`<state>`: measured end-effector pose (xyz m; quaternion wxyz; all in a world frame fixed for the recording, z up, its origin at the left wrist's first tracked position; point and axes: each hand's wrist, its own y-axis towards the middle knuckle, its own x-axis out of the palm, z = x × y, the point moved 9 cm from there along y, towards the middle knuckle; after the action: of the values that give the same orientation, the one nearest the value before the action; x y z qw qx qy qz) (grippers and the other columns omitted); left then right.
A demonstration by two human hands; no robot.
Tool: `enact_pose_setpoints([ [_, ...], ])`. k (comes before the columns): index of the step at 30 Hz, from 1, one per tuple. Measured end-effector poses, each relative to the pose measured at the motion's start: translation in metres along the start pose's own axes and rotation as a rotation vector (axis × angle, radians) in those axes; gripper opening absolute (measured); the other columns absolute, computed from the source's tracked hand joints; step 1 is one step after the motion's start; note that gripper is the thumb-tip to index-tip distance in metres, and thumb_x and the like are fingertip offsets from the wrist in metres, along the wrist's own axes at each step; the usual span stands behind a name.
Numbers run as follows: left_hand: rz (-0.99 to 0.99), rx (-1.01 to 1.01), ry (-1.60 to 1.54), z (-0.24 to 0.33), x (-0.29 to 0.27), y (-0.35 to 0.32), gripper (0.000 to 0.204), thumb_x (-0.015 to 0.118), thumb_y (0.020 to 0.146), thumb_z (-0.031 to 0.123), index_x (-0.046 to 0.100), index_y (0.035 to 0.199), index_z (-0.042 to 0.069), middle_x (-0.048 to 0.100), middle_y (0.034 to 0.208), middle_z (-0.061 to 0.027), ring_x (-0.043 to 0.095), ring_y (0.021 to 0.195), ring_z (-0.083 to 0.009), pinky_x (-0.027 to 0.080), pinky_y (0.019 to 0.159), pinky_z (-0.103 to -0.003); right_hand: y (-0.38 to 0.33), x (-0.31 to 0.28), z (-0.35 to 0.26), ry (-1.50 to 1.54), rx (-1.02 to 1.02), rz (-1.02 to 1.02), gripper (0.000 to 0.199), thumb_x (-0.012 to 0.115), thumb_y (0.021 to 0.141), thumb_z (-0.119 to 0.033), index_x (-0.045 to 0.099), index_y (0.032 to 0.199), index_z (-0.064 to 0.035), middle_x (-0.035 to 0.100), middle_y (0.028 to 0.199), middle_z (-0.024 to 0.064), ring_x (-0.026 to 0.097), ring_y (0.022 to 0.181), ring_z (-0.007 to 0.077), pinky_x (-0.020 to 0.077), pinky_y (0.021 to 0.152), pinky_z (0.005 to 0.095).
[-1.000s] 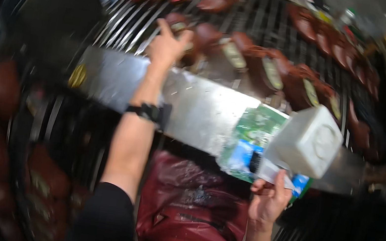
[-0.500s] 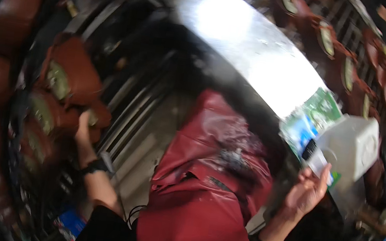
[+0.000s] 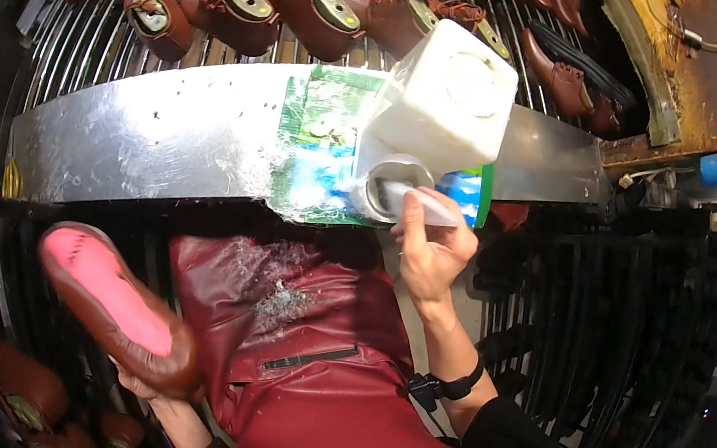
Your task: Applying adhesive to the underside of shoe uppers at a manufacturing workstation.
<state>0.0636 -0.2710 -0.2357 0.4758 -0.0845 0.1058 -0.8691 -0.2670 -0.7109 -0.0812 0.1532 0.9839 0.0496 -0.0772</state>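
Observation:
My left hand, at the lower left, is closed under one end of a brown leather shoe. The shoe is tilted so its pink underside faces up. In my right hand is a brush, its pale flat handle pinched between thumb and fingers. The brush head is inside the round mouth of a white plastic container, so its bristles are hidden. That container lies on a green and blue plastic sheet spread over a metal shelf.
Several brown shoes on lasts stand along a rack of metal bars beyond the shelf. More shoes sit low at the left. A worn wooden board is at the far right. A dark red apron covers my lap.
The view has swung right. My left hand, reaching among shoes before, now has one held pink side up. My right hand has brought the brush into the container's mouth.

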Motion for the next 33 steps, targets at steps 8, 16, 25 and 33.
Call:
enact_pose_setpoints([
  [8, -0.086, 0.091, 0.137, 0.149, 0.181, 0.043, 0.047, 0.079, 0.092, 0.011, 0.061, 0.133, -0.004, 0.070, 0.127, -0.0163, 0.068, 0.117, -0.0285, 0.055, 0.103, -0.042, -0.021, 0.019, 0.035, 0.689, 0.660, 0.062, 0.019, 0.072, 0.102, -0.015, 0.069, 0.104, 0.0042, 0.073, 0.083, 0.0146, 0.069, 0.059, 0.0202, 0.0568, 0.049, 0.0317],
  [16, -0.104, 1.256, 0.925, 0.114, 0.205, 0.013, 0.044, 0.069, 0.096, 0.007, 0.048, 0.134, 0.005, 0.058, 0.141, -0.0260, 0.062, 0.126, -0.0428, 0.051, 0.107, -0.052, -0.058, 0.107, -0.006, 0.805, 0.662, -0.466, 0.017, 0.073, 0.099, -0.003, 0.069, 0.112, 0.0064, 0.074, 0.088, 0.0156, 0.071, 0.067, 0.0171, 0.0574, 0.055, 0.0292],
  [25, -0.125, 1.256, 0.928, 0.119, 0.206, 0.012, 0.052, 0.072, 0.096, 0.010, 0.045, 0.140, 0.001, 0.056, 0.144, -0.0280, 0.061, 0.127, -0.0439, 0.050, 0.109, -0.056, -0.007, 0.170, 0.010, 0.465, 0.368, -0.384, 0.013, 0.077, 0.097, -0.009, 0.074, 0.096, 0.0038, 0.074, 0.078, 0.0071, 0.067, 0.059, 0.0105, 0.0507, 0.051, 0.0250],
  [33, -0.047, 1.275, 0.846, 0.131, 0.211, 0.014, 0.036, 0.066, 0.096, 0.007, 0.058, 0.130, -0.001, 0.063, 0.138, -0.0278, 0.064, 0.125, -0.0424, 0.049, 0.108, -0.048, -0.046, 0.139, -0.015, 0.513, 0.484, -0.680, 0.015, 0.077, 0.097, -0.010, 0.075, 0.101, 0.0040, 0.075, 0.082, 0.0068, 0.067, 0.064, 0.0098, 0.0536, 0.057, 0.0260],
])
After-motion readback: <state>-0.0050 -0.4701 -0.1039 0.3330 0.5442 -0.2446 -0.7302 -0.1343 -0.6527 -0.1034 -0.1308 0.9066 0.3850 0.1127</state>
